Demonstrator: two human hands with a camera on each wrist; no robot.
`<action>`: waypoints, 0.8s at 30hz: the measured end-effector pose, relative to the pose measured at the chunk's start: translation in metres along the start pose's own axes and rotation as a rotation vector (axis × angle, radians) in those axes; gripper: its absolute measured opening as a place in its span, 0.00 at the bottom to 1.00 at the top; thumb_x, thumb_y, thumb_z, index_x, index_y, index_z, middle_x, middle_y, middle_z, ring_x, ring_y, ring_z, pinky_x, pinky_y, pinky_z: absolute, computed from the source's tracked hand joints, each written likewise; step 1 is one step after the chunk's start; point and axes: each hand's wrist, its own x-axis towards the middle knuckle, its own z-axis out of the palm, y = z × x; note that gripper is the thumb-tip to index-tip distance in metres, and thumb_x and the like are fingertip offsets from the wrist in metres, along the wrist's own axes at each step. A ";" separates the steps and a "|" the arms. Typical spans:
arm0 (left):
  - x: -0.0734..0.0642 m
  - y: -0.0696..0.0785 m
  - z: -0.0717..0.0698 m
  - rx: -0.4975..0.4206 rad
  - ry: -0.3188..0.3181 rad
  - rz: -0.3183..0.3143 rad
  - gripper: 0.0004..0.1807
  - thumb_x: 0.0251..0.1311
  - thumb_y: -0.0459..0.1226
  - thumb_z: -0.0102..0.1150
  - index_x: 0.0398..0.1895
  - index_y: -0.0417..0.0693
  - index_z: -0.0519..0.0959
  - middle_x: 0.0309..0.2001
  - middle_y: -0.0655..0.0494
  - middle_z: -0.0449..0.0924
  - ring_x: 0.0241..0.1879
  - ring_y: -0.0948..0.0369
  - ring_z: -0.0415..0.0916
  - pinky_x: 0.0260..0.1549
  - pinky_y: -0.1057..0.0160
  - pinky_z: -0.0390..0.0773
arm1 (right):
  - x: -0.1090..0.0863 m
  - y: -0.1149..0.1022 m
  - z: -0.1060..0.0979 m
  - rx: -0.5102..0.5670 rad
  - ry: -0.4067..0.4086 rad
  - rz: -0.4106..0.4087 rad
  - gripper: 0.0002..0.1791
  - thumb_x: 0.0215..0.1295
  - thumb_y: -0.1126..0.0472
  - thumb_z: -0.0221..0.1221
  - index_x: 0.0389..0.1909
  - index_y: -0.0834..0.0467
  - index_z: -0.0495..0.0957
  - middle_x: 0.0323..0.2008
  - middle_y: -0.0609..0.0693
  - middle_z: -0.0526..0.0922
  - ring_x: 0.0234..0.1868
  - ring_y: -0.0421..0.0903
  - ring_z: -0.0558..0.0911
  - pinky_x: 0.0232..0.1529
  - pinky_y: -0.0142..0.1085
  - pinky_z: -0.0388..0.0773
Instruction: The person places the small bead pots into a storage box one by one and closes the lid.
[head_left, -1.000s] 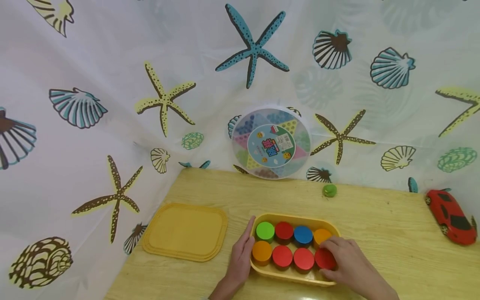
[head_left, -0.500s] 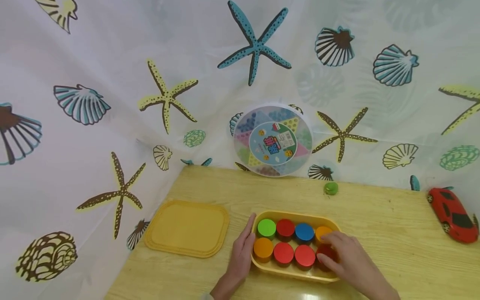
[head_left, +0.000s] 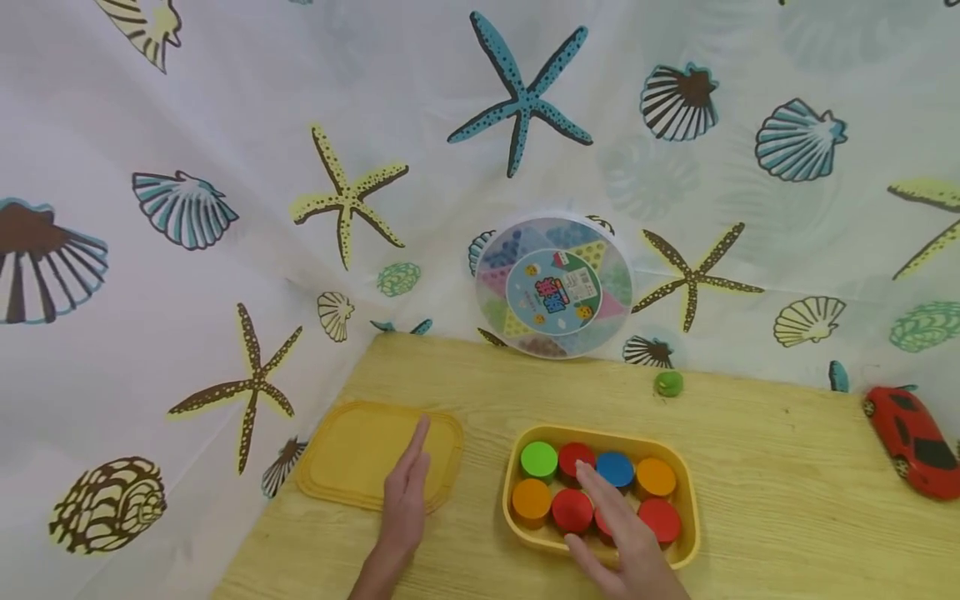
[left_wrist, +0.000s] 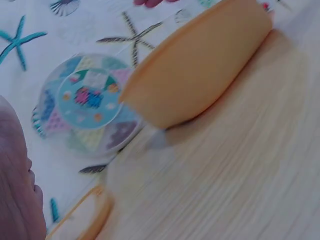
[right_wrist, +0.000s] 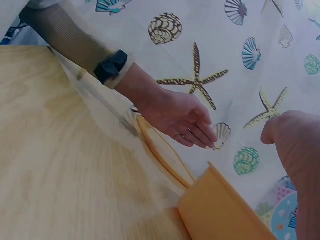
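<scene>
A yellow oblong container (head_left: 693, 537) holds several round coloured discs in two rows: a green disc (head_left: 538, 458), a blue disc (head_left: 615, 470), an orange disc (head_left: 656, 477), a red disc (head_left: 660, 520) and others. Over its front middle my right hand (head_left: 633, 550) hangs with extended fingers, hiding part of one red disc. My left hand (head_left: 403, 504) is above the right part of a flat yellow lid (head_left: 352, 454), fingers straight, holding nothing. The right wrist view shows the left hand (right_wrist: 175, 117) apart from the container (right_wrist: 220, 205).
A round game box (head_left: 555, 287) leans against the shell-patterned cloth behind the wooden table (head_left: 780, 467). A small green object (head_left: 668, 383) lies behind the container. At the far right sits a red toy car (head_left: 913, 446).
My left hand has left the container's side and moved left over the lid. My right hand has let go of the front right red disc and shifted left; that disc stays in the container.
</scene>
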 end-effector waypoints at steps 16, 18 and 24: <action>0.020 -0.037 -0.109 0.247 0.231 -0.200 0.29 0.86 0.49 0.33 0.82 0.48 0.61 0.81 0.53 0.58 0.81 0.52 0.50 0.80 0.56 0.52 | -0.002 -0.021 0.119 0.449 -0.360 -0.050 0.42 0.83 0.43 0.47 0.85 0.59 0.44 0.85 0.54 0.46 0.83 0.44 0.48 0.81 0.42 0.56; 0.022 -0.044 -0.116 0.287 0.239 -0.214 0.30 0.86 0.51 0.32 0.82 0.49 0.61 0.81 0.54 0.58 0.81 0.54 0.50 0.80 0.58 0.52 | -0.004 -0.018 0.133 0.463 -0.382 0.004 0.43 0.82 0.43 0.49 0.86 0.57 0.42 0.85 0.56 0.44 0.83 0.43 0.46 0.81 0.38 0.52; 0.028 -0.057 -0.136 0.333 0.226 -0.285 0.32 0.85 0.53 0.28 0.82 0.48 0.60 0.81 0.54 0.58 0.82 0.54 0.50 0.81 0.55 0.51 | 0.000 -0.026 0.149 0.386 -0.411 0.354 0.54 0.73 0.39 0.61 0.86 0.49 0.39 0.85 0.57 0.42 0.84 0.53 0.47 0.81 0.52 0.52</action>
